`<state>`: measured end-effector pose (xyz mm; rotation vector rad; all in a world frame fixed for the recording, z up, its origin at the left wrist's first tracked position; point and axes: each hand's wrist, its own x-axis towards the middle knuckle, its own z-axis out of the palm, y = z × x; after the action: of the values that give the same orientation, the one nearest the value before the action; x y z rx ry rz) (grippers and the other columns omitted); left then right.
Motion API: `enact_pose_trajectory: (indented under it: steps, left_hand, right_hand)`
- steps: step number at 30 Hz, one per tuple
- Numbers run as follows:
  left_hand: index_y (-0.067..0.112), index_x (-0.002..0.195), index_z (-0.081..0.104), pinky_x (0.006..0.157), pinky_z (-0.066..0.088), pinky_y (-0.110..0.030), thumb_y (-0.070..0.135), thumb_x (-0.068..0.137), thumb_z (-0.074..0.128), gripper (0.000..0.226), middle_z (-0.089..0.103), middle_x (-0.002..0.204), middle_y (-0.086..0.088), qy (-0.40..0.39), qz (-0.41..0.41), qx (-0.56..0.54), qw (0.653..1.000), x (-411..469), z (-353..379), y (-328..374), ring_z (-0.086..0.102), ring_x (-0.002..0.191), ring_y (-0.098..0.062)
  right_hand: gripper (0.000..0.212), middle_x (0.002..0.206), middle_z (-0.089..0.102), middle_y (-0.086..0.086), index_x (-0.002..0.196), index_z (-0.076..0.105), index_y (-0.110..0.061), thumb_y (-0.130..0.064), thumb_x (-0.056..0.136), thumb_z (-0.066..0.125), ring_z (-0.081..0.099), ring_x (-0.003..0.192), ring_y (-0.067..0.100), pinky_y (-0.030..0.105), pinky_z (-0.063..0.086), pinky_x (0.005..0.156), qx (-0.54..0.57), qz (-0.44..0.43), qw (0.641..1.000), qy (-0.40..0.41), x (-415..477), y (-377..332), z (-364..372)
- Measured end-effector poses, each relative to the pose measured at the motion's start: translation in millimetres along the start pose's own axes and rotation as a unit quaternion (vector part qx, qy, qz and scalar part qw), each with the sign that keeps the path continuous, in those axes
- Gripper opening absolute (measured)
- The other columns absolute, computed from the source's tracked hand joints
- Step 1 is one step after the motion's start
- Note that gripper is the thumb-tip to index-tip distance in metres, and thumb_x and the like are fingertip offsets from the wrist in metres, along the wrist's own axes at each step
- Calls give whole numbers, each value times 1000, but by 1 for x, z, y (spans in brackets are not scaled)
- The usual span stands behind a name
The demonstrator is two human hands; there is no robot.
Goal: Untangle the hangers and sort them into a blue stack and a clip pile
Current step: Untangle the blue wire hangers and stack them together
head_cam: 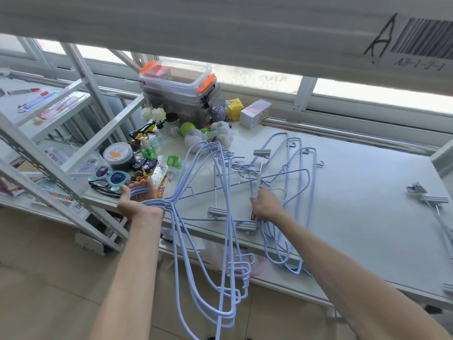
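Observation:
My left hand (137,200) grips a bundle of several blue hangers (220,266) by their hooks at the shelf's front left; their bodies hang down past the shelf edge. A tangle of blue hangers (291,173) and grey clip hangers (262,153) lies on the white shelf (367,192). My right hand (266,206) is closed on a clip hanger's bar in the middle of that tangle, beside a metal hook. Two more grey clips (218,212) sit near the front edge. A separate pile of clip hangers (431,200) lies at the far right.
Clutter fills the shelf's back left: stacked clear boxes with orange latches (179,82), a small white carton (255,113), a yarn ball, green bottles, a round tin (119,155), sunglasses (110,176). A white rack frame (49,168) stands left. An upper shelf overhangs the top.

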<state>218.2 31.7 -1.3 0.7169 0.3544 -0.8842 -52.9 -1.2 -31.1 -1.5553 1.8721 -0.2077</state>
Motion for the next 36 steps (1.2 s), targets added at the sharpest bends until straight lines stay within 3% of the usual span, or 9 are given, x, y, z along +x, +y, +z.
enact_pose_trajectory:
  steps: [2,5,10,14,19,26,30,33,36]
  left_hand:
    - [3,92,58,70,60,-30,23,95,55,21,57,87,-12,1,-1,0,1000,1,0,0,64,76,-24]
    - [2,94,58,68,60,-30,23,92,59,21,57,92,-14,6,-2,-4,1000,3,-2,0,64,85,-28]
    - [5,87,59,74,61,-32,24,94,56,20,59,83,-10,5,-5,-4,1000,3,-1,-2,64,73,-22]
    - [7,83,59,78,60,-34,22,95,55,20,58,75,-8,0,-1,-6,1000,0,3,-3,63,66,-20]
    - [6,87,58,74,60,-32,23,95,56,19,59,75,-9,-9,-6,-7,1000,3,2,-1,63,67,-20]
    - [6,83,58,75,60,-32,23,94,58,20,58,76,-9,2,-3,-5,1000,-2,3,-2,64,65,-20]
    - [7,76,57,72,60,-31,21,94,57,23,58,74,-9,9,-5,-3,1000,-7,6,-8,63,66,-20]
    - [7,74,56,69,60,-30,20,94,58,24,57,71,-8,8,-16,-11,1000,-12,6,-13,62,64,-20]
    - [6,75,54,76,60,-32,21,95,55,24,56,71,-7,11,-24,-12,1000,-16,7,-18,62,60,-19]
  right_hand:
    - [40,58,63,16,60,55,-2,-15,97,45,59,43,23,38,58,58,-8,-5,1000,-13,1,0,1]
    - [39,58,68,15,66,63,5,-19,95,49,58,39,18,28,54,45,10,-10,998,-57,0,-1,-4]
    - [25,33,51,0,55,48,-6,0,79,46,52,36,18,22,43,38,-27,-19,998,-52,3,-4,-6]
    - [32,51,41,5,55,36,-12,-9,83,50,50,60,28,30,40,58,-39,-54,998,-12,6,0,2]
    - [28,83,66,16,80,60,2,-21,92,51,62,84,33,37,48,71,-39,-70,997,12,6,2,8]
    - [45,89,65,28,84,55,-2,-45,88,62,61,83,38,43,50,76,-47,-110,992,-40,-11,-5,-23]
    - [64,73,59,14,78,60,0,-62,73,70,52,68,23,34,40,62,-159,-97,969,-163,-21,2,-27]
    - [61,86,68,7,90,69,-5,-64,79,62,61,82,23,34,42,74,-201,-102,959,-172,-22,4,-24]
    - [52,89,66,9,93,68,-3,-54,86,60,61,85,27,35,47,73,-213,-107,953,-185,-24,5,-21]
